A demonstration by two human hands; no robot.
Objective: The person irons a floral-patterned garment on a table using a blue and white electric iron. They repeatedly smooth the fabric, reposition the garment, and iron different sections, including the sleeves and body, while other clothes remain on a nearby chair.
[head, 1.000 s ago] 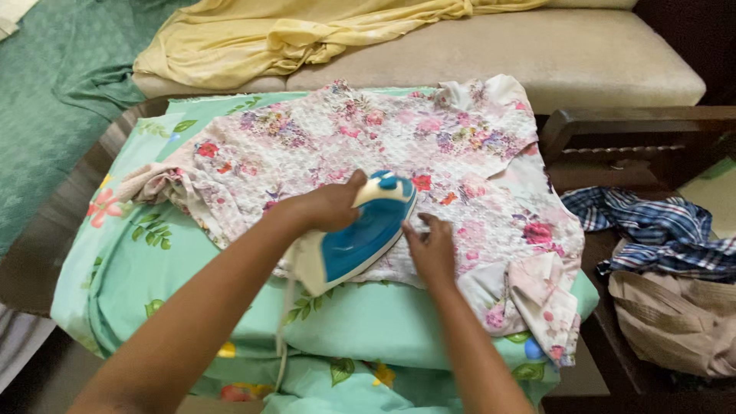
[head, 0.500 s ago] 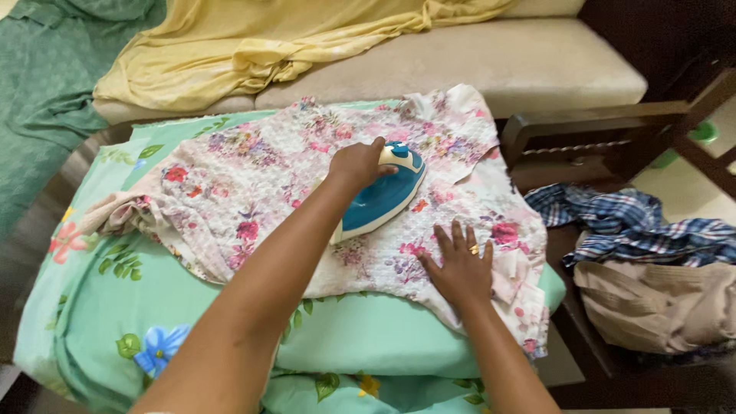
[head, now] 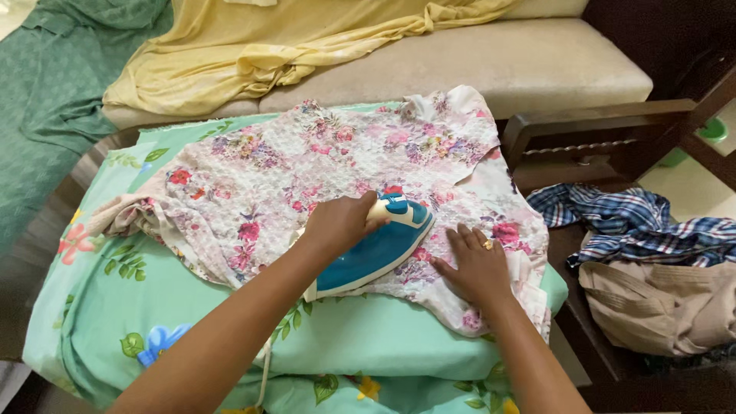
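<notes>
Standing next to this ironing setup and honestly the technique looks decent. The left hand (head: 337, 222) is wrapped tight around the handle of the blue and white iron (head: 376, 249), fingers curled closed over the grip, with the soleplate flat on the floral garment (head: 322, 169) near its front edge. The right hand (head: 477, 268) is open, fingers spread flat, pressing the cloth down just beside the iron's tip. There's a ring on one finger.

The garment is spread across a green flowered sheet (head: 153, 307) that's folded up as padding over a table, right in front of a beige sofa seat (head: 491, 65).

My take on doing this bit well: keep that flat hand pulling the fabric taut away from the iron, but never in its path, since those fingertips are really close to the hot nose. The textured weave looks crinkly, so I'd say slow, light passes beat pushing hard. The bunched sleeve on the left edge probably needs smoothing out by hand first, or it'll get creases pressed in. The cord (head: 264, 372) dangles off the front, so watch it doesn't snag.

A yellow cloth (head: 253, 46) lies on the sofa and a plaid shirt (head: 636, 222) sits on a pile to the right.
</notes>
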